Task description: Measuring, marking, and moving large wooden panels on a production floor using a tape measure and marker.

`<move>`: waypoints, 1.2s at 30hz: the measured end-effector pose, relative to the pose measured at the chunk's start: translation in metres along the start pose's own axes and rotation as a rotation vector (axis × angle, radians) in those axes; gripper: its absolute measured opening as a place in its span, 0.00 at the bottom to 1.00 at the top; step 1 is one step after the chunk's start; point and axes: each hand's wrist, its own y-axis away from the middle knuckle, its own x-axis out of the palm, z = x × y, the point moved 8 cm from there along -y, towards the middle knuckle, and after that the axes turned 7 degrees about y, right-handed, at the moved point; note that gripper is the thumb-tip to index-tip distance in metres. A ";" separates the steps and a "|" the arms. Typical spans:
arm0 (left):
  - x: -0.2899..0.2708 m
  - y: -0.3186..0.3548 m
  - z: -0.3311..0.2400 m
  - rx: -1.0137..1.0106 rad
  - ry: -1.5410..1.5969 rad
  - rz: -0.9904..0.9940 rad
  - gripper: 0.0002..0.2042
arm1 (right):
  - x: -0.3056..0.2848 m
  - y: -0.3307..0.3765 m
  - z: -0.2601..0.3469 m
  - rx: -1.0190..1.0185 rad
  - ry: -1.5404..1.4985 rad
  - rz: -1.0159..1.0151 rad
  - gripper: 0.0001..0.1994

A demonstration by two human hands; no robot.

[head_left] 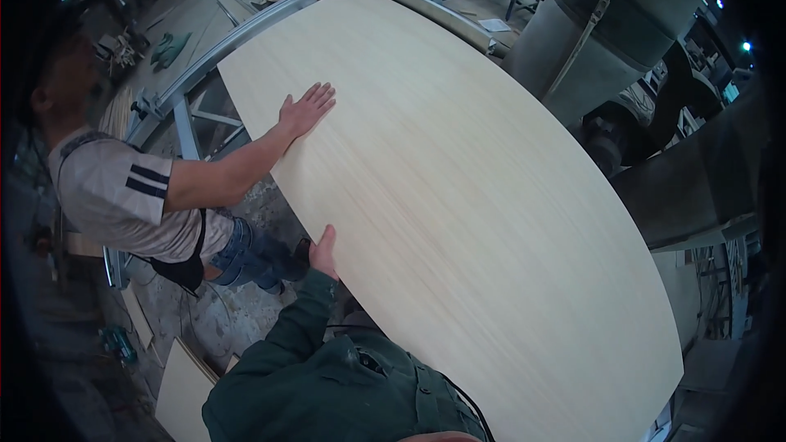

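Observation:
A large pale wood-grained panel (458, 196) lies flat in front of me and fills the middle of the view. My left hand (324, 253) grips its left edge, the thumb on the top face and the fingers mostly hidden along or under the edge. My right hand does not show. Farther along the same side, a co-worker's hand (309, 110) rests flat on the panel with the fingers stretched out.
A co-worker (131, 196) stands close at the left. Metal rails (233, 39) run beneath and beyond the panel's far left end. Big grey ducts (589, 24) rise along the far right. More boards (182, 389) lean at the lower left.

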 end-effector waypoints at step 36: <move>0.012 -0.028 0.005 -0.047 -0.012 -0.012 0.26 | -0.002 0.013 -0.028 0.504 0.064 -0.609 0.39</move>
